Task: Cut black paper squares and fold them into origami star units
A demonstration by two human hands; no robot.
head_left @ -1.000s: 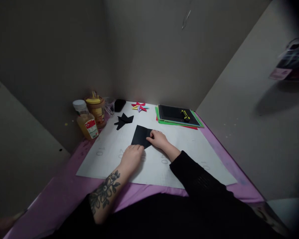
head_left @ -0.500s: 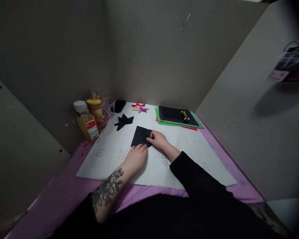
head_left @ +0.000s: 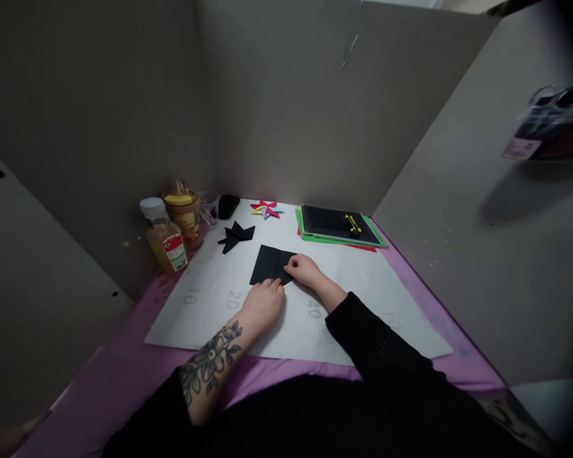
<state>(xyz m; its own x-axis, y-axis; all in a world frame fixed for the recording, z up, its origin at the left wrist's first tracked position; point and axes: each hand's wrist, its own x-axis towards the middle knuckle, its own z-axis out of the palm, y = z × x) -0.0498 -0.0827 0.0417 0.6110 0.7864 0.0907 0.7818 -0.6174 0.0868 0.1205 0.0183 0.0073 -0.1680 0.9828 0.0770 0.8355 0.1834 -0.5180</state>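
A black sheet of paper (head_left: 266, 262) lies on the white board, with a crease down its right part. My left hand (head_left: 263, 301) rests at its near edge, fingers lying flat on it. Thumb and index finger of my right hand (head_left: 306, 271) pinch the sheet's right side. Behind it to the left is a black folded paper piece (head_left: 237, 235) with several points. A multicoloured paper star (head_left: 266, 210) lies at the back of the board.
A stack of coloured paper (head_left: 325, 222) at the back right carries a small yellow-and-black object (head_left: 352, 225). On the left stand a juice bottle (head_left: 166, 238), a brown cup (head_left: 185, 213), a clear cup (head_left: 209, 207) and a dark phone-like object (head_left: 228, 205). Grey panels (head_left: 291, 114) enclose the pink-covered table (head_left: 143, 375).
My right thumb and index finger have shifted slightly right, uncovering more of the paper around the crease. My left hand stays at the near edge. The whole view has tilted a little.
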